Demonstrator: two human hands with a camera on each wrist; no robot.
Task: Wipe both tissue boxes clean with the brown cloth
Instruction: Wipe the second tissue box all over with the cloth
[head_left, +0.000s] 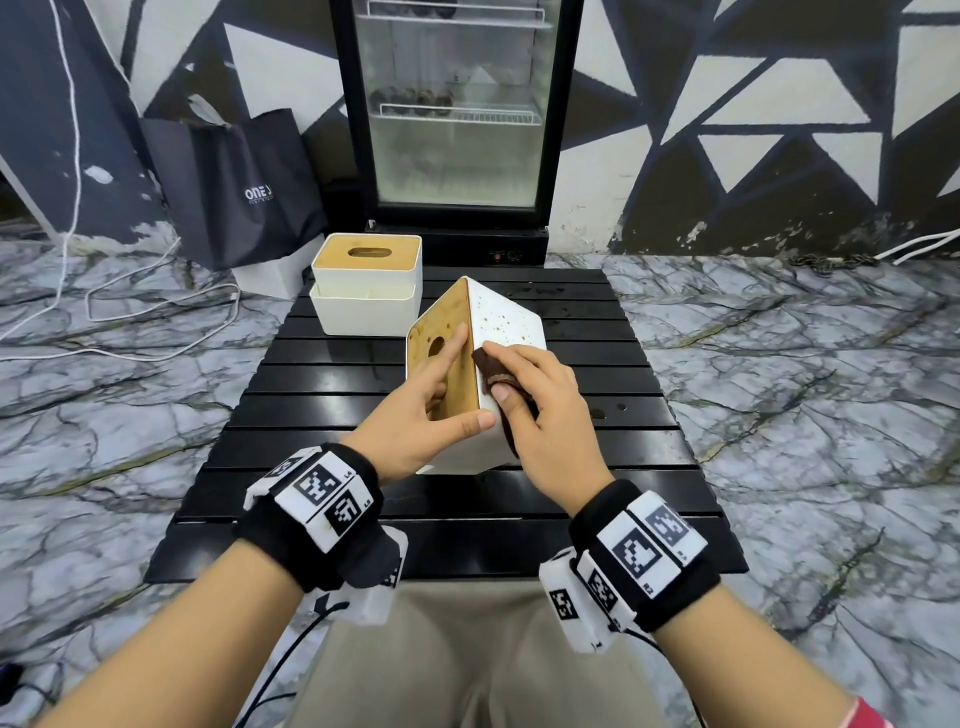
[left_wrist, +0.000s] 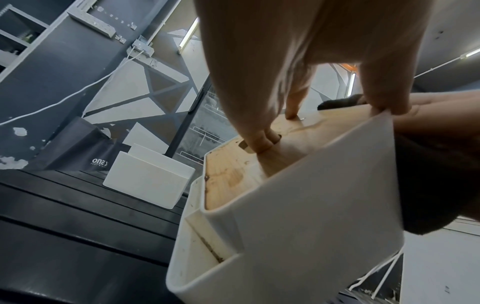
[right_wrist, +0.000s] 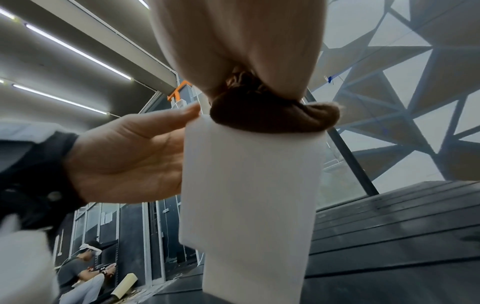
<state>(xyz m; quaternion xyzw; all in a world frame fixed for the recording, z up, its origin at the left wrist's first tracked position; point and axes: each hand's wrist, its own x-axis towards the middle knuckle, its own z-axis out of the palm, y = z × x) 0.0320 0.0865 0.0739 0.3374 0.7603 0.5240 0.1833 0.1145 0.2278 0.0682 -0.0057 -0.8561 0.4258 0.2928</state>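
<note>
A white tissue box (head_left: 511, 317) with a wooden lid stands tilted on one edge on the black slatted table (head_left: 597, 467). Its white side shows brown spots. My left hand (head_left: 447, 384) grips it: fingers (left_wrist: 259, 142) go into the lid's slot and the thumb hooks the near edge. My right hand (head_left: 519, 374) holds the bunched brown cloth (head_left: 488, 366) and presses it against the spotted white side. The cloth (right_wrist: 272, 117) sits on the box's upper edge in the right wrist view. The second tissue box (head_left: 366, 291) stands upright at the table's back left, untouched.
A glass-door fridge (head_left: 457, 104) stands behind the table. A black bag (head_left: 244, 192) leans against the wall at the left. White cables (head_left: 156, 306) lie on the marble floor. Water drops dot the table at the right. A seated person (right_wrist: 83, 271) shows far off.
</note>
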